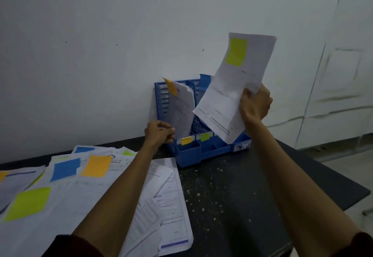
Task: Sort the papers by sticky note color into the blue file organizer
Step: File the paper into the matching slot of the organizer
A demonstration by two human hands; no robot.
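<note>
The blue file organizer [188, 155] stands on the black table against the wall, with an orange tab [186, 140] and a green tab [204, 136] on its front. A paper with an orange sticky note [182, 111] leans in its left slot. My left hand [159, 132] holds the organizer's left front edge beside that paper. My right hand [254, 103] grips a paper with a yellow-green sticky note [235, 87], held up tilted above the organizer's right side.
Several papers [84, 188] with blue, orange and yellow-green sticky notes lie spread over the table's left half. The speckled black table [232, 196] ends at an edge on the right. A white wall stands behind.
</note>
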